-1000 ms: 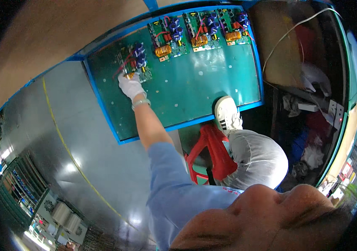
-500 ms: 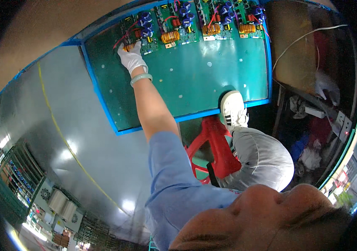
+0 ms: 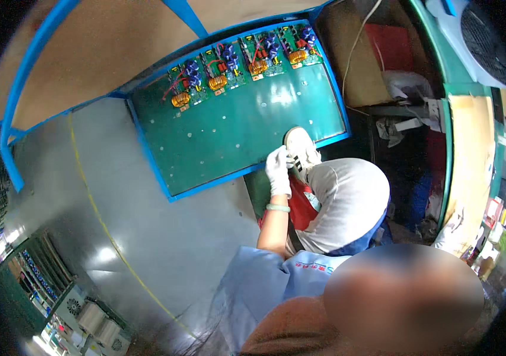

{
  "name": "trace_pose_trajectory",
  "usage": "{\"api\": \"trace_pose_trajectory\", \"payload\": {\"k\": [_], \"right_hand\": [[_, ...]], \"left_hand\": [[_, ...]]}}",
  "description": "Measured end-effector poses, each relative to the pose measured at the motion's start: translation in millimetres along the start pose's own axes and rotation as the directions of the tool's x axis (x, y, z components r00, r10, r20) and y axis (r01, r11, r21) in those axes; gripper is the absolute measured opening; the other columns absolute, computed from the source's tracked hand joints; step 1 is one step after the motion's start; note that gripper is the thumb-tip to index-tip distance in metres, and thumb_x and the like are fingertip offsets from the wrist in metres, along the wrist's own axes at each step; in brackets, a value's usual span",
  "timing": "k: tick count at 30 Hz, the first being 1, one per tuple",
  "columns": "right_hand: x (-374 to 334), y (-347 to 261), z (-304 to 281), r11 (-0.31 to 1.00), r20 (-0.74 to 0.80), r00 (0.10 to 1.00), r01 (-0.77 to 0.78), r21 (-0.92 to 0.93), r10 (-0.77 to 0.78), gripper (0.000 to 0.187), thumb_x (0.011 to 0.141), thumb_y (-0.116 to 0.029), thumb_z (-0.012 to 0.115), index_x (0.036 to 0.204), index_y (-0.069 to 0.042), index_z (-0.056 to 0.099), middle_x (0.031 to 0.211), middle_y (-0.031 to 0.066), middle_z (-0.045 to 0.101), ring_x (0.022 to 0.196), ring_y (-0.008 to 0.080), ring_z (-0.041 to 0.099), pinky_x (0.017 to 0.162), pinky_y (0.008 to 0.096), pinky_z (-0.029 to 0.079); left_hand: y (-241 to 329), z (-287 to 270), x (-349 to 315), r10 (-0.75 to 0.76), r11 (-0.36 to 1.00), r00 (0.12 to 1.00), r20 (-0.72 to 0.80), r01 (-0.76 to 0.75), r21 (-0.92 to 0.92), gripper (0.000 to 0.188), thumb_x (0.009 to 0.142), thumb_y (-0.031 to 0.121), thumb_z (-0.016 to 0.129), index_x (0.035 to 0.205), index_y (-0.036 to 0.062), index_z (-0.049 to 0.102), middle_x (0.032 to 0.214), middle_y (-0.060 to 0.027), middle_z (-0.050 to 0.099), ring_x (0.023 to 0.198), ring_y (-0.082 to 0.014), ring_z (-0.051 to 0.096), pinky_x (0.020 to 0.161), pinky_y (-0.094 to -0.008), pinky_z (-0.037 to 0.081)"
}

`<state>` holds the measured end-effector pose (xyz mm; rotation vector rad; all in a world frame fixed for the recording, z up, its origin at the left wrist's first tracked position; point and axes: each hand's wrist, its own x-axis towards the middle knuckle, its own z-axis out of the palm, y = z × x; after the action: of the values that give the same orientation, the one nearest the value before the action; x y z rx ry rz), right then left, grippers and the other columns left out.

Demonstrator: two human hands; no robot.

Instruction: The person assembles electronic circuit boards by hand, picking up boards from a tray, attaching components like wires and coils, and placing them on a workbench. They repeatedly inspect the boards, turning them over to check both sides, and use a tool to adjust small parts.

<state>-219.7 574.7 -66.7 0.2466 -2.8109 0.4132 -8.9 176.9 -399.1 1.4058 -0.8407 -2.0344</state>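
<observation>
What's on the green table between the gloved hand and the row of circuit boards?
Head view: only bare green table, dotted with small pale spots, lies between the left hand at the near edge and the circuit boards along the far edge.

The flat desk [image 3: 247,130] is green with a blue rim. The row of circuit boards [image 3: 241,59] along its far edge is green, with blue cylinders, copper-yellow coils and red wires. The gloved left hand [image 3: 278,171] is white, above a pale green bracelet [image 3: 278,207] and light blue sleeve [image 3: 259,279]. The stool [image 3: 301,204] is red.
</observation>
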Motion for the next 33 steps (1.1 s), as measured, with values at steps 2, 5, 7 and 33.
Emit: {"api": "trace_pose_trajectory", "payload": {"k": [2,5,7,33], "right_hand": [[-14,-13,-1,0.99,-0.041,0.997,-0.052,0.128,0.058,0.043,0.1,-0.024,0.054,0.135,0.001,0.055,0.128,0.0187,0.055,0.113,0.0293,0.054,0.103,0.0388,0.042],[-22,-10,-36,0.998,0.071,0.997,0.003,-0.059,0.001,0.036,0.101,-0.015,0.055,0.135,-0.003,0.058,0.125,0.0164,0.059,0.11,0.0263,0.059,0.1,0.0378,0.046],[-42,-45,-52,0.988,0.088,0.984,-0.156,-0.017,0.157,0.033,0.102,-0.02,0.056,0.131,-0.006,0.062,0.119,0.015,0.067,0.113,0.0272,0.063,0.1,0.0367,0.048],[-174,202,-139,0.866,-0.33,0.876,-0.17,0.47,0.351,0.023,0.086,-0.008,0.067,0.108,-0.009,0.071,0.104,0.0124,0.072,0.096,0.0313,0.07,0.085,0.0379,0.056]], "left_hand": [[-13,3,11,0.138,0.975,0.987,0.087,-0.151,0.166,0.027,0.101,0.021,0.063,0.117,-0.0011,0.066,0.097,-0.0101,0.071,0.069,-0.0112,0.065,0.058,-0.0242,0.053],[52,40,9,0.187,0.959,0.965,0.183,-0.22,0.181,0.026,0.098,0.018,0.063,0.114,-0.001,0.068,0.099,-0.0111,0.071,0.071,-0.0147,0.066,0.06,-0.0262,0.053],[140,96,-42,0.352,0.932,0.92,0.172,-0.362,0.032,0.029,0.096,0.017,0.061,0.115,-0.0044,0.067,0.103,-0.0144,0.07,0.076,-0.0173,0.067,0.063,-0.0282,0.054],[3,339,-348,-0.145,0.382,-0.054,0.988,-0.924,0.006,0.022,0.095,0.015,0.072,0.102,-0.005,0.073,0.093,-0.0114,0.074,0.083,-0.015,0.068,0.077,-0.0288,0.056]]}}
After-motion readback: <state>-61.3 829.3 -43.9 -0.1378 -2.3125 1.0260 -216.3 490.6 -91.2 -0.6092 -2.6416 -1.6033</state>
